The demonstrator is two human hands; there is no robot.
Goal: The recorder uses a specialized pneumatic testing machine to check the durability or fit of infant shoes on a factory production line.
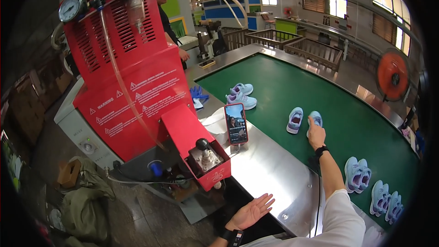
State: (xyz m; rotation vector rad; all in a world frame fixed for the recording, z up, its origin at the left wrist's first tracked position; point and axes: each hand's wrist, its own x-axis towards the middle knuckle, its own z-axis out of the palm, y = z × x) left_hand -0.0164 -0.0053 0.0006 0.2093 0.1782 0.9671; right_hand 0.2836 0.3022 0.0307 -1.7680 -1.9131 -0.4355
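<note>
My right hand (pixel 316 134) reaches out over the green belt and grips a light-blue sneaker (pixel 316 118), covering its heel end. Just left of it stands a matching sneaker (pixel 295 120) with a purple lining. Nearer to me, my left hand (pixel 250 212) is open and empty, palm turned up and fingers stretched, by the edge of the metal table (pixel 270 178). A pair of sneakers (pixel 242 96) sits farther off at the belt's left side. More pairs stand at the near right, one pair (pixel 357 175) closest to my right arm.
A red machine (pixel 132 82) with pressure gauges and hoses fills the left side; its red arm (pixel 194 142) juts toward the table. A phone (pixel 236 123) stands upright on the metal edge. Another person (pixel 167 23) is behind the machine. An orange fan (pixel 392 74) stands beyond the green belt (pixel 347 105).
</note>
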